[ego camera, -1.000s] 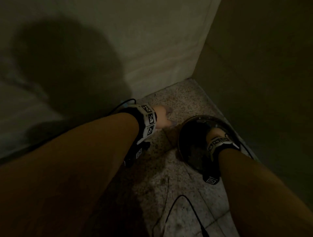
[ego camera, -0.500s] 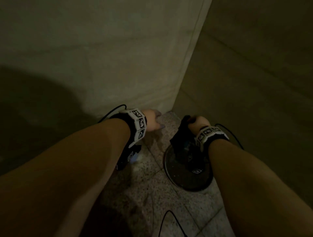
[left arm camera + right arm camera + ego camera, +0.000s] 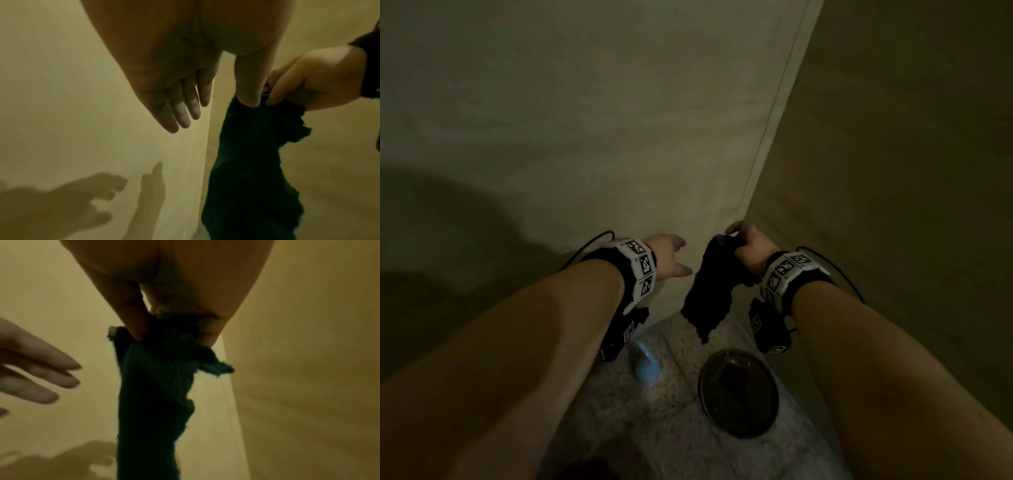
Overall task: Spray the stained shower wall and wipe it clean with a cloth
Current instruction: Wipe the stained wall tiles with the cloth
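My right hand (image 3: 734,240) pinches the top of a dark cloth (image 3: 709,298), which hangs limp in front of the wall corner. In the right wrist view the thumb and curled fingers (image 3: 211,335) grip the cloth (image 3: 156,386) near its frayed top edge. My left hand (image 3: 681,258) is open, fingers straight, just left of the cloth; in the left wrist view its thumb (image 3: 249,87) sits right by the top of the cloth (image 3: 251,162). The beige shower wall (image 3: 619,120) rises behind both hands. A pale blue bottle (image 3: 645,368) stands on the floor below my left wrist.
A dark round bowl (image 3: 739,394) sits on the speckled floor (image 3: 654,428) below the cloth. A second wall (image 3: 893,171) meets the first at a corner on the right. Shadows of the hands fall on the left wall (image 3: 82,194).
My right hand has lifted the cloth out of the dark bowl and up in front of the corner. My left hand has risen beside it and spread open.
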Demonstrator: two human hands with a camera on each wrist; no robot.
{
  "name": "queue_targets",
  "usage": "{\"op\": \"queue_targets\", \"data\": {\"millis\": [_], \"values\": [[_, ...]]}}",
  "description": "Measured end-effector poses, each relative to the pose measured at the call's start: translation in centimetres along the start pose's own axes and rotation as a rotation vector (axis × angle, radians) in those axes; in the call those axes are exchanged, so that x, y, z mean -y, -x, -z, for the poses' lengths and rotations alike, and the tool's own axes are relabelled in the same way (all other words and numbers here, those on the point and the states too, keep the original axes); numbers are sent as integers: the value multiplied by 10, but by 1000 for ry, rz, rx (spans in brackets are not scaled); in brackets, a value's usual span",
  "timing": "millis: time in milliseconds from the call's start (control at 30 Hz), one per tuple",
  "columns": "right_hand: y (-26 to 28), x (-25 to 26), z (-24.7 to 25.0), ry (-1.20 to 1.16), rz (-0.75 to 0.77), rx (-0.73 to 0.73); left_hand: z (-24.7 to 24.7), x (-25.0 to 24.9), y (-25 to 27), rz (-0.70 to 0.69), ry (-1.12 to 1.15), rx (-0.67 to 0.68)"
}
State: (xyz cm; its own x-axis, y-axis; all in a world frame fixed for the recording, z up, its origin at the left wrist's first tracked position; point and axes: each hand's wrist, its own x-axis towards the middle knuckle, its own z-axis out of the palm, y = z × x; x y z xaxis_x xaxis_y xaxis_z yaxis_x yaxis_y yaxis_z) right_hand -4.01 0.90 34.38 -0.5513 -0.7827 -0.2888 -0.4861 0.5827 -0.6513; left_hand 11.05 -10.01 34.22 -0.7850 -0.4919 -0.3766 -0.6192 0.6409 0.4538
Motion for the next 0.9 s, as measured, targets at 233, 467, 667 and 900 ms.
{"op": "queue_targets", "data": {"millis": [233, 467, 667, 900], "values": [[70, 134, 98, 17, 157, 39, 125, -61, 90, 8, 43, -84], [134, 246, 173, -33, 335, 6, 219, -106, 164, 11, 143, -224], [166, 321, 214, -230, 481, 39, 271, -115, 217, 25, 319, -355], [178, 376, 219, -283, 605, 91, 307, -101, 279, 11, 339, -482]]}}
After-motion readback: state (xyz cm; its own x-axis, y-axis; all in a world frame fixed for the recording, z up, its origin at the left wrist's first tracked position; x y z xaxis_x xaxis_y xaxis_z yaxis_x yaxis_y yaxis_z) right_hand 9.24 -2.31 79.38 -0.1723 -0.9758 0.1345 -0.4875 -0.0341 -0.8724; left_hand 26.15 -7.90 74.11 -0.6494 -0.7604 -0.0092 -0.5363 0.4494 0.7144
